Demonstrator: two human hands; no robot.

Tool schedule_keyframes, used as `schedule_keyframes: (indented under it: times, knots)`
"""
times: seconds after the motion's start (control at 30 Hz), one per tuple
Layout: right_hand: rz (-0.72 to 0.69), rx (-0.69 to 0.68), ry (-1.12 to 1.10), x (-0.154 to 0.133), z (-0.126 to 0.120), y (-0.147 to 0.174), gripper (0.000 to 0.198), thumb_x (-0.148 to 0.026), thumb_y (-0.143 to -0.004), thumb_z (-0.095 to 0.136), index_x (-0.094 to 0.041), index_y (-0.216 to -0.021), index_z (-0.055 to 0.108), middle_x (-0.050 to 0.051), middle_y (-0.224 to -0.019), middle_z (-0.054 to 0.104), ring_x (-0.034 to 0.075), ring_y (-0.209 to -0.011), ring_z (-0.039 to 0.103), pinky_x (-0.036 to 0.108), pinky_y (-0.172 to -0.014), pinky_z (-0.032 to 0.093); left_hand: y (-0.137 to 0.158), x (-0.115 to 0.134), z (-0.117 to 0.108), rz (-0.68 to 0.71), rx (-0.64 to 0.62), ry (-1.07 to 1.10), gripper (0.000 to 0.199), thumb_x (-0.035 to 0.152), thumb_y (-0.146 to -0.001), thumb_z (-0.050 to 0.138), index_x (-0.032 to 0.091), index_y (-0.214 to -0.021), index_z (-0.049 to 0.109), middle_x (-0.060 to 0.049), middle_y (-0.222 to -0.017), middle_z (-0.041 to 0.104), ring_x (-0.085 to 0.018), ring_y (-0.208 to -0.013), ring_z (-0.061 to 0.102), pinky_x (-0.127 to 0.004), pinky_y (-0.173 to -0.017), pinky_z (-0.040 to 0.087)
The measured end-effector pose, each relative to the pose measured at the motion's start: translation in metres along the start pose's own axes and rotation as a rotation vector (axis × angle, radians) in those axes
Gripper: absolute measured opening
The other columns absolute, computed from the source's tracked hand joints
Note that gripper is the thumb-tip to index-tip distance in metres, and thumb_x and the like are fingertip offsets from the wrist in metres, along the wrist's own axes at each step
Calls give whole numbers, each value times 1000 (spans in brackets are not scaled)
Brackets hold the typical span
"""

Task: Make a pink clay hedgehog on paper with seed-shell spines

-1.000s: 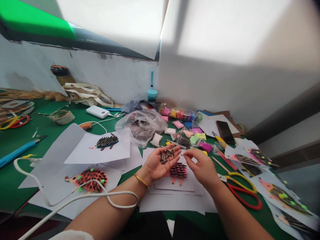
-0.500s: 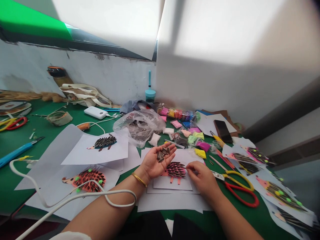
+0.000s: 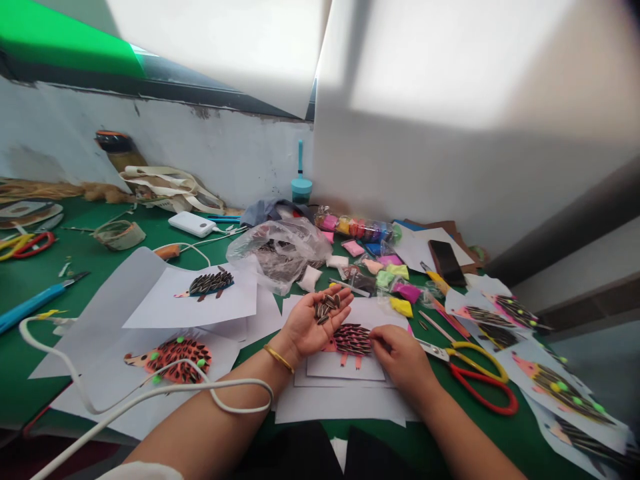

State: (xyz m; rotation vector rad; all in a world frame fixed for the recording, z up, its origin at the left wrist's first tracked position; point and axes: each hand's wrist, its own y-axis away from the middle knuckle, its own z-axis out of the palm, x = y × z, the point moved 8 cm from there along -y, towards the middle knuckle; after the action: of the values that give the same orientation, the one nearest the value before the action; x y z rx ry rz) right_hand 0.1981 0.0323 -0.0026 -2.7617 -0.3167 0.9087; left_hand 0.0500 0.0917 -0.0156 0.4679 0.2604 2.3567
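Observation:
My left hand (image 3: 311, 325) lies palm up with several striped sunflower seeds (image 3: 327, 308) in its cupped palm. Under and beside it is a pink paper hedgehog (image 3: 352, 341) on white paper, its back covered with rows of sunflower seeds. My left hand covers part of its head. At the hedgehog's right end, my right hand (image 3: 403, 357) pinches a sunflower seed between thumb and forefinger, though the fingers hide most of it. A loose seed (image 3: 424, 326) lies on the green table to the right.
Red and yellow scissors (image 3: 483, 373) lie right of my right hand. Behind are a plastic bag of seeds (image 3: 285, 250), coloured clay packets (image 3: 400, 305) and a phone (image 3: 447, 262). Other seed hedgehogs (image 3: 173, 357) lie on both sides. A white cable (image 3: 240, 387) loops across my left forearm.
My right hand has shifted very slightly left, its fingertips staying at the hedgehog's right edge. My left hand holds still with the seeds.

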Motion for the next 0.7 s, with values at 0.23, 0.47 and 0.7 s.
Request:
schedule_keyframes:
  times: [0.23,0.47,0.7]
  knots:
    - [-59,1,62,-4,1,0,14,-18,-84,49,-21,-87,63,4,-84,66,20,-81,59,34,-75,44,0,-1,-1,-4,-2,0,36,12,-81,46,10,-115,56,-16,-123,59,-26,-119,54,-37,-96,48]
    - [-84,8,93,-5,2,-1,15,-18,-84,50,-21,-86,65,4,-83,67,20,-80,60,34,-75,45,0,-1,0,-1,-6,-7,35,13,-80,46,11,-114,57,-16,-122,60,-25,-117,55,-37,-95,48]
    - [-90,-22,122,-4,4,-3,15,-18,-84,51,-20,-86,66,5,-83,67,20,-80,60,34,-75,46,-1,-1,0,-2,-11,0,36,12,-80,46,10,-115,57,-16,-124,58,-26,-120,52,-37,-97,47]
